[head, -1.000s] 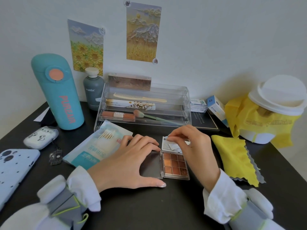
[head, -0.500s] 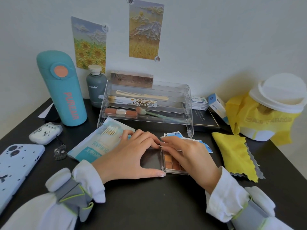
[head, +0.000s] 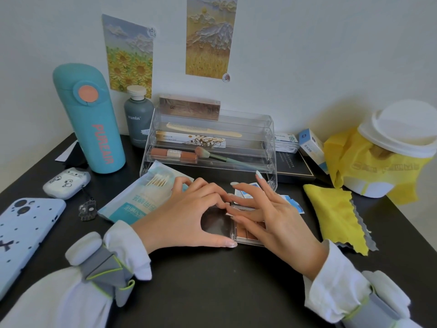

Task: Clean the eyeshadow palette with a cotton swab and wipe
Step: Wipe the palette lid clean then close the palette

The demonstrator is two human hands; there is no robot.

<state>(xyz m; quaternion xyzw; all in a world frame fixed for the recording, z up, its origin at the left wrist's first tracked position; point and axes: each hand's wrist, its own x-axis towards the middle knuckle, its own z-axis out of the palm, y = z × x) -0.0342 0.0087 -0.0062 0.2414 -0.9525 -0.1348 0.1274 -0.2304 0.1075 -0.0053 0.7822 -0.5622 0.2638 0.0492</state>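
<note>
A: From the head view, where's the eyeshadow palette (head: 233,227)?

B: Open on the counter (head: 212,280). The left hand (head: 186,214) grips its lid; the right hand (head: 267,216) rests spread fingers on the pans.

A: Advice?

B: Brace firmly, then fetch a swab.

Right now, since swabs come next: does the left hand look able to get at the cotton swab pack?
Probably yes. The cotton swab pack lies just beyond the left hand, nothing between them. That hand holds the eyeshadow palette, so it must let go first.
</note>
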